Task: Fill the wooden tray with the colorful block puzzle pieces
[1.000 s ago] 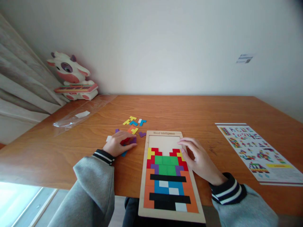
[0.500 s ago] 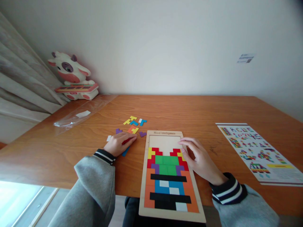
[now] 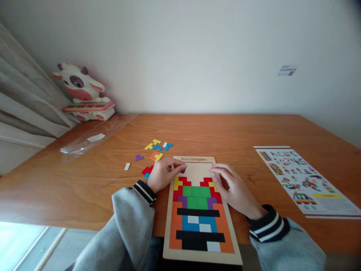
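Note:
My left hand [image 3: 164, 174] reaches over the upper left rim of the wooden puzzle board [image 3: 167, 241], its fingertips pinched on a small purple puzzle piece [image 3: 183, 171]. The piece is mostly covered by my fingers, over the bare upper part of the board. Coloured pieces fill the lower part: green blocks [image 3: 197, 197], black bars [image 3: 198, 213], and red, yellow, blue, orange and white shapes. At the board's upper right edge rests my right hand [image 3: 235, 192], fingers apart and curved, with nothing visible in it. Partly behind my left hand lie a red piece [image 3: 147, 170] and a blue one.
Left of the board are loose yellow, blue, orange and white pieces, including a purple piece [image 3: 139, 157] and a white piece [image 3: 127, 166]. A clear plastic bag [image 3: 81, 145] and a cow toy with keyboard [image 3: 84, 92] stand farther left. A printed pattern sheet [image 3: 306, 180] lies right.
My left hand has moved right from the loose pieces to the board, carrying the purple piece that lay beside it. The red piece it covered is now exposed. My right hand stays at the board's edge.

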{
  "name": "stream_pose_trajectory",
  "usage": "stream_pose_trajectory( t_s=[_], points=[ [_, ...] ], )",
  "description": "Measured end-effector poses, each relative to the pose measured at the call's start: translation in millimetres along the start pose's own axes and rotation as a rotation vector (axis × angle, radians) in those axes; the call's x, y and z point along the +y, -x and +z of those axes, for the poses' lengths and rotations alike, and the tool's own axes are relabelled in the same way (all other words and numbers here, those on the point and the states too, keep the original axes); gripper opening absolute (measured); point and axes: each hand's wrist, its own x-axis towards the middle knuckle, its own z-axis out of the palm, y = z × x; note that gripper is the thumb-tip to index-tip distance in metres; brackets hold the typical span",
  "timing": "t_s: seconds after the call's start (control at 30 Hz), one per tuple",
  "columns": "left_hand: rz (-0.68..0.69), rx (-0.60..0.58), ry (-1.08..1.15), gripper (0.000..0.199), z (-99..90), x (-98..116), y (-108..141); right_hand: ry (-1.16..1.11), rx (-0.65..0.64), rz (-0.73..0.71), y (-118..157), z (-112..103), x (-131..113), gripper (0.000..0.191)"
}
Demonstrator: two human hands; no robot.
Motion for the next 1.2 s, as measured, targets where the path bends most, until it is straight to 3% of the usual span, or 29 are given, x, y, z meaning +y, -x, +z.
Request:
stream_pose_trajectory(
  t_s=[0.13, 0.23, 0.4, 0.5, 0.73, 1.1, 1.2],
  points=[
    [-0.016, -0.057, 0.025, 0.017, 22.7, 15, -9, 0.005, 0.002, 0.007, -1, -1, -1, 0.021],
    [0.023, -0.115, -0.042, 0.015, 26.8, 15, -10, -0.001, -0.001, 0.008, -1, -1, -2, 0.021],
    [0.233, -0.084, -0.150, 0.021, 14.2, 10, -5, -0.008, -0.001, 0.007, -1, -2, -1, 0.022],
    [0.358, -0.169, -0.137, 0.025, 3.9, 10, 2, -0.008, -0.005, 0.010, 0, -2, 0, 0.023],
    [0.417, -0.328, -0.099, 0.035, -0.2, 16, 9, -0.011, 0.003, 0.010, -3, -3, -3, 0.022],
    [0.493, -0.268, -0.109, 0.031, -1.5, 20, 12, -0.020, -0.004, 0.016, 0, -2, -1, 0.022],
    [0.447, -0.168, -0.195, 0.028, -3.1, 14, 10, -0.015, 0.000, 0.013, -1, -3, -1, 0.023]
  ],
)
